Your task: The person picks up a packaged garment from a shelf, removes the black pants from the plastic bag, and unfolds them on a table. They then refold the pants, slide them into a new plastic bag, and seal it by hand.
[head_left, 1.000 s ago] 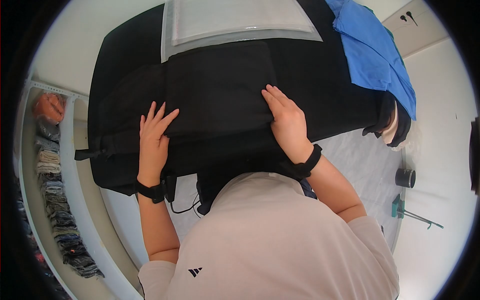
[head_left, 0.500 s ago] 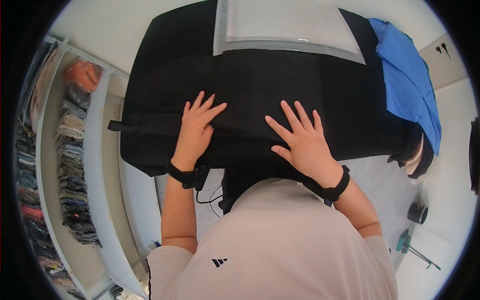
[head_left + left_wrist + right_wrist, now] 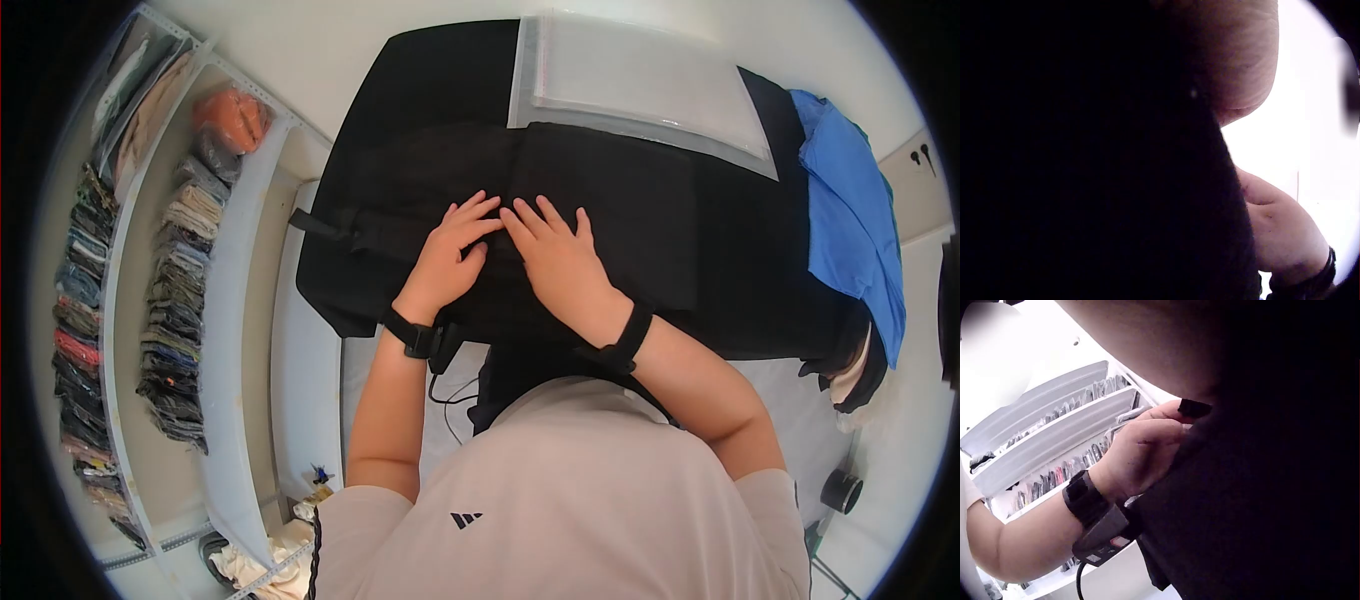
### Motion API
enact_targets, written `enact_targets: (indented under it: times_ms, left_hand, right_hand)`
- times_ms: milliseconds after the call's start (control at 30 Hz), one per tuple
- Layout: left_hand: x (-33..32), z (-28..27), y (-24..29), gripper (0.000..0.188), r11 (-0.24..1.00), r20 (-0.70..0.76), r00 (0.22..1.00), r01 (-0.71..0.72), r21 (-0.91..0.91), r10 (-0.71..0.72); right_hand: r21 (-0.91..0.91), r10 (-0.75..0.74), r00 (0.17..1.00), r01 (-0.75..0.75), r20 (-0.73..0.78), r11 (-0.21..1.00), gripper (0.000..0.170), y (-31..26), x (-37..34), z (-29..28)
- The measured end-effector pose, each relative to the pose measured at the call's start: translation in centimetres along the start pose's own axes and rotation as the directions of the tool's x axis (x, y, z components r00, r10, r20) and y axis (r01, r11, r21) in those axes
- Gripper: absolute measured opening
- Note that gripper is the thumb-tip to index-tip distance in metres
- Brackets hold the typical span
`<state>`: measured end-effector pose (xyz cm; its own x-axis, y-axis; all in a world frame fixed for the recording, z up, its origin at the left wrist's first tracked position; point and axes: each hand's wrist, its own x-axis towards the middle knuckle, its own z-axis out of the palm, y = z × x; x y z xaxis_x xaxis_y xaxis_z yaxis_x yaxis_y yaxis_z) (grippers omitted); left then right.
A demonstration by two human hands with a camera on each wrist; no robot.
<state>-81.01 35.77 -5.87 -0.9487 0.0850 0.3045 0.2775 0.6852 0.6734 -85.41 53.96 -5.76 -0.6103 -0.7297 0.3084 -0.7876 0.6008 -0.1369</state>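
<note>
A black cloth garment (image 3: 620,205) lies flat on a black-covered table (image 3: 750,270), dark against dark. My left hand (image 3: 445,262) rests on the black fabric, palm down with fingers extended. Close beside it, my right hand (image 3: 562,265) lies on the garment's near left part, fingers spread, its fingertips almost meeting the left hand's. From the right wrist view, the left hand (image 3: 1141,453) appears side-on over the dark cloth. In the left wrist view, the right hand (image 3: 1288,231) shows beyond the black fabric. A black strap-like strip (image 3: 320,226) sticks out at the left.
Clear plastic bags (image 3: 640,75) lie flat at the table's far side. Blue cloth (image 3: 850,200) drapes over the right end. Shelves of bagged folded clothes (image 3: 175,330) stand at the left. A black cylinder (image 3: 842,491) is on the floor at right.
My right hand has slid left across the garment, from its right side to beside my left hand. The left hand stays on the cloth. The head view has shifted, bringing more shelving into sight.
</note>
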Motion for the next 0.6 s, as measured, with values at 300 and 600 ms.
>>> enact_targets:
  times_ms: [300,600]
  left_hand:
    - [0.3,-0.3,0.1,0.043,0.973,-0.079,0.991,0.093,-0.211,-0.112]
    - [-0.2,-1.0,0.3,0.04,0.9,-0.075,0.975,0.164,-0.405,-0.211]
  right_hand:
    - [-0.045,-0.056,0.997,0.058,0.053,0.997,0.048,1.2,-1.4,-1.1]
    - [0.005,-0.192,0.978,0.192,0.087,0.981,0.047,-0.1,-1.2,-1.1]
